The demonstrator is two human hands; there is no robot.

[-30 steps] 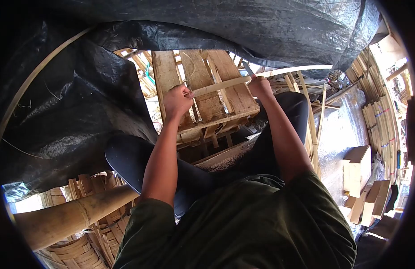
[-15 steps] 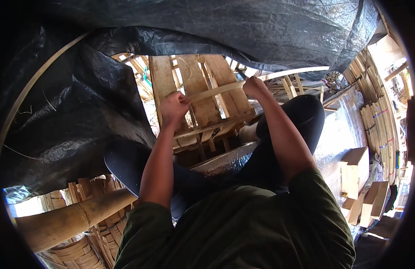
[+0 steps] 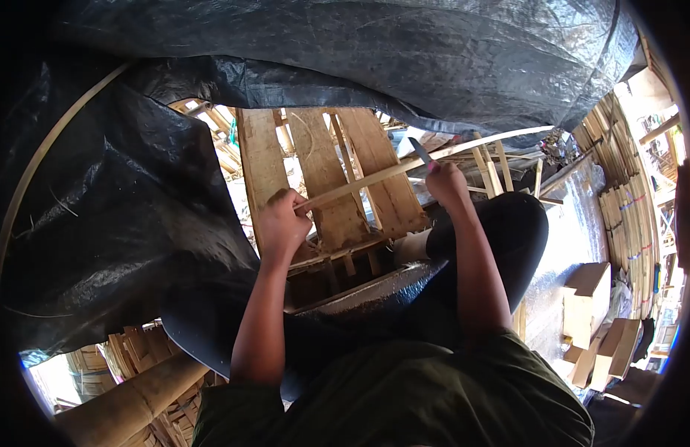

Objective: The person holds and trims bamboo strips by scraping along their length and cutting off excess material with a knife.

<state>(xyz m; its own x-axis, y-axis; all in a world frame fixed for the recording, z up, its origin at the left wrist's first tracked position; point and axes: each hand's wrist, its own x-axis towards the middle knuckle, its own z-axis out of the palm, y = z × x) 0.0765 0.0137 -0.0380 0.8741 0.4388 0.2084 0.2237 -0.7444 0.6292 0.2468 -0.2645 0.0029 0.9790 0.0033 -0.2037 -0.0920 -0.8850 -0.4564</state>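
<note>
A long pale bamboo strip slants up to the right above a slatted wooden bench. Its near end is gripped in my left hand, fingers closed around it. My right hand is closed on the handle of a knife, whose blade points up and left. The blade lies by the strip; whether it touches the strip I cannot tell. Beyond the knife, the strip's far part arcs out to the right.
Black plastic sheeting hangs in front and at the left. Cardboard boxes stand at the right near bundled bamboo strips. A thick bamboo pole lies at the lower left. A curved strip runs along the left sheeting.
Both hands are lower in view, the right one also further right. The strip slants more steeply, and the knife blade now shows plainly above the right hand.
</note>
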